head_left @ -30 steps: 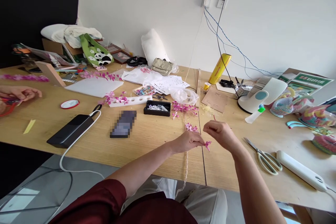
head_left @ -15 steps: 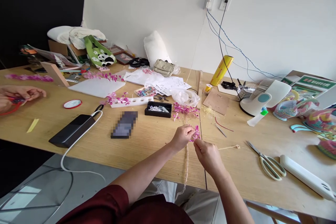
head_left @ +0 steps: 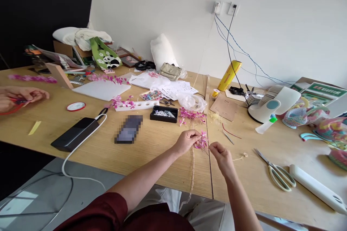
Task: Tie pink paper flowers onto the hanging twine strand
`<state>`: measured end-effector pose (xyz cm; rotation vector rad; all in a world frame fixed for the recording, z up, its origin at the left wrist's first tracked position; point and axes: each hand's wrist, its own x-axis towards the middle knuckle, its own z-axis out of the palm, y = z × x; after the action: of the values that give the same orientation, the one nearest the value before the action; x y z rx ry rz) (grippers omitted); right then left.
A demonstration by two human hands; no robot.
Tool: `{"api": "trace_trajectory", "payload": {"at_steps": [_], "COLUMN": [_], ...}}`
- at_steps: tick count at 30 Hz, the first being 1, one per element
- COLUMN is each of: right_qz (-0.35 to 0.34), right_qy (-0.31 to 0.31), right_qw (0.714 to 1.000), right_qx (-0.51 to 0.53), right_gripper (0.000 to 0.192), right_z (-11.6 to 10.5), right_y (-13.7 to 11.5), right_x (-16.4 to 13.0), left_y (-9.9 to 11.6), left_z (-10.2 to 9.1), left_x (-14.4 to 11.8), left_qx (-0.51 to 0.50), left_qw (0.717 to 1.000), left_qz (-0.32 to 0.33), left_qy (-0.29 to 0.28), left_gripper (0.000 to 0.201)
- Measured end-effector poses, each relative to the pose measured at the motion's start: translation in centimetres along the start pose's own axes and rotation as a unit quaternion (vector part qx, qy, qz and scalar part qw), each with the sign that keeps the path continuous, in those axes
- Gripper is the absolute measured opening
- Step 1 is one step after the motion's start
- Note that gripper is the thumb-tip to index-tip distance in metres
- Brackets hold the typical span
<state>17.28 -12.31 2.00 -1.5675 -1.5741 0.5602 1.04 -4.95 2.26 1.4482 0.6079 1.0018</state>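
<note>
Over the table's front part, my left hand (head_left: pixel 188 141) pinches a small bunch of pink flowers (head_left: pixel 202 141) with thin stems pointing down to the right. Just right of the bunch, my right hand (head_left: pixel 223 156) is closed in a pinch beside the stem ends. From behind it a pale thread (head_left: pixel 238 159) runs to a small ring-like coil; the fingertips hide where the thread goes. A braided cord (head_left: pixel 193 169) passes below my left hand and hangs over the table edge. More pink flowers (head_left: pixel 192 114) lie just beyond my hands.
Right of my hands are scissors (head_left: pixel 275 169), tweezers (head_left: pixel 228 137) and a white fan (head_left: pixel 271 103). A black tray (head_left: pixel 164 117), a phone (head_left: pixel 129 129) and a black box (head_left: pixel 76 133) with a white cable lie left. Another person's hands (head_left: pixel 23 97) hold something red at far left.
My right hand has moved right and slightly down, away from the flower bunch, which now shows more of its stems. My left hand stays almost in place, still pinching the bunch.
</note>
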Motion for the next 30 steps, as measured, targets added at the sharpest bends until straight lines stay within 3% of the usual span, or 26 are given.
{"api": "trace_trajectory", "payload": {"at_steps": [3,5,7,9,11,13,15,18,21,23,26,28,30], "right_qz": [-0.033,-0.069,-0.093,-0.103,-0.107,-0.09,-0.057,-0.01,-0.019,-0.05,-0.105,-0.133,-0.148], "right_qy": [0.0,-0.034,-0.07,-0.097,-0.122,-0.127,-0.095,-0.04,-0.007,-0.015,-0.06,-0.098,-0.132], "right_qw": [0.987,0.958,0.928,0.918,0.935,0.968,0.992,0.998,1.0,0.991,0.948,0.92,0.919], "right_qx": [-0.157,-0.276,-0.355,-0.37,-0.316,-0.196,-0.058,0.037,-0.024,-0.126,-0.295,-0.355,-0.341], "right_gripper": [0.026,0.024,0.022,0.02,0.019,0.02,0.022,0.026,0.027,0.026,0.024,0.022,0.021], "right_z": [1.8,1.6,0.3,-1.7,-3.7,-4.7,-4.4,-1.9,0.7,1.5,0.4,-1.5,-3.5], "right_y": [-1.7,-3.6,-5.3,-6.2,-5.9,-4.4,-2.4,0.0,0.1,-1.2,-4.2,-5.8,-6.4], "right_x": [-1.9,-2.0,-1.2,0.4,2.0,3.1,3.1,1.4,-1.0,-2.1,-1.8,-0.6,1.1], "left_y": [-1.2,-1.7,-1.7,-1.4,-0.7,-0.1,0.2,-0.2,-1.2,-1.9,-2.3,-2.0,-1.2], "left_z": [-0.2,-0.2,0.0,0.1,0.3,0.4,0.4,0.3,0.2,0.1,0.2,0.4,0.5], "left_x": [0.8,1.1,1.2,1.1,0.8,0.5,0.1,-0.1,0.2,0.5,0.8,0.8,0.6], "left_qx": [0.159,0.255,0.316,0.321,0.262,0.167,0.065,-0.022,0.036,0.124,0.24,0.268,0.243], "left_qw": [0.985,0.962,0.94,0.925,0.921,0.935,0.965,0.995,0.999,0.99,0.964,0.95,0.94], "left_qz": [0.049,0.09,0.123,0.148,0.157,0.136,0.089,0.019,0.024,0.063,0.117,0.135,0.141], "left_qy": [0.047,0.027,-0.04,-0.139,-0.24,-0.283,-0.239,-0.091,0.006,0.029,-0.005,-0.088,-0.194], "left_gripper": [0.014,0.017,0.021,0.021,0.018,0.016,0.018,0.022,0.02,0.017,0.019,0.02,0.017]}}
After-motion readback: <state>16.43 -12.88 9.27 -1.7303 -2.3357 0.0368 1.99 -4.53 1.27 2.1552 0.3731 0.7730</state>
